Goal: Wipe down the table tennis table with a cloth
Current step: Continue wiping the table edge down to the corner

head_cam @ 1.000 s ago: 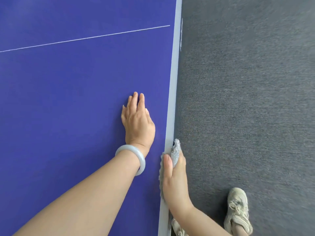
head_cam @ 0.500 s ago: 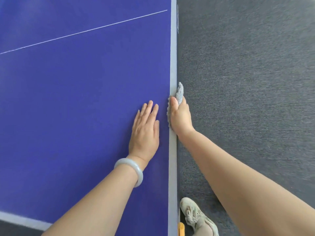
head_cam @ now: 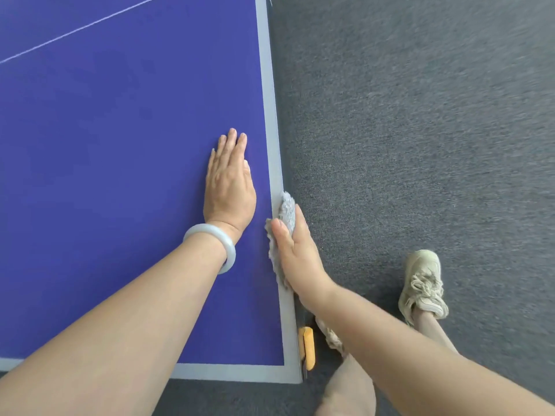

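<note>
You are on the edge-wiping step. Your right hand [head_cam: 295,253] has the grey cloth [head_cam: 286,210] wrapped over the side rim of the table [head_cam: 120,145], a little way up from the near corner [head_cam: 295,376]. The thumb lies on top and pins the cloth onto the grey border [head_cam: 270,115]. The other fingers run along the outer face, clamped round the cloth (how far they curl underneath is hidden).

Your left hand [head_cam: 229,187] holds nothing. It lies flat on the blue top, palm down with the fingers straight and together, farther from that corner than the cloth and just inside the border. To my eye it is only bracing you. The bracelet [head_cam: 214,244] sits at its wrist.

The next move looks like a slide along the rim, either down to the corner or away from it. Keep the pinch even so the cloth stays folded over both the top strip and the side face and does not bunch or slip off. If you go towards the corner, watch the orange fitting [head_cam: 309,348] just outside it, which could snag the cloth. The end border beyond the corner and the wide blue field up to the white line [head_cam: 75,28] may need their own passes (nothing here shows whether they are done).
</note>
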### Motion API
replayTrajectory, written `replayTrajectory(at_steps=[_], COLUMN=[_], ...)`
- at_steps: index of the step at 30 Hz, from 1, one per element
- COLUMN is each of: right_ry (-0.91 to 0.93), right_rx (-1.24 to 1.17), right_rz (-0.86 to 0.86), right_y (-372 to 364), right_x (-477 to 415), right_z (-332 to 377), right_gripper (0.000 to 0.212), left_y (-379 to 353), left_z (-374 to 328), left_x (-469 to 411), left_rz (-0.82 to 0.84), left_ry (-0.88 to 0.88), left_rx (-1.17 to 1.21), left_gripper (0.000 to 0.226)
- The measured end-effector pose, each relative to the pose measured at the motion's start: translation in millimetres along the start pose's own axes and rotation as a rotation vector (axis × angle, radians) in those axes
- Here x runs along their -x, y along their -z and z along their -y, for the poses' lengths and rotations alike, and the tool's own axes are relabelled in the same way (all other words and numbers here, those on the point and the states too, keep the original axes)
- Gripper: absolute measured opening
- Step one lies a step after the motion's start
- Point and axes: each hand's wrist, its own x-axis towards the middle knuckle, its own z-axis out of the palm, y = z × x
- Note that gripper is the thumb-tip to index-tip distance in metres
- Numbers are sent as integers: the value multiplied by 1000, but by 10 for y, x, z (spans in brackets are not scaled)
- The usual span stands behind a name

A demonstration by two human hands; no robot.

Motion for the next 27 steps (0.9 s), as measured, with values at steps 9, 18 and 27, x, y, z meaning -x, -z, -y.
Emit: replayTrajectory(at_steps=[9,18,27], right_ry=[150,102,47], right_rx=[142,135,87], right_rz=[-25,-81,-88], right_y=[-22,-104,-87], right_x=[930,676,870], right_z=[-688,-484,-583], right_gripper=[67,66,71], left_y=[-29,-28,-21], left_z=[2,-25,-22], left_x=[12,25,49], left_rz=[-9,-20,-7], left_ry=[21,27,30], left_rx=[-6,3,35], left_gripper=[48,47,47])
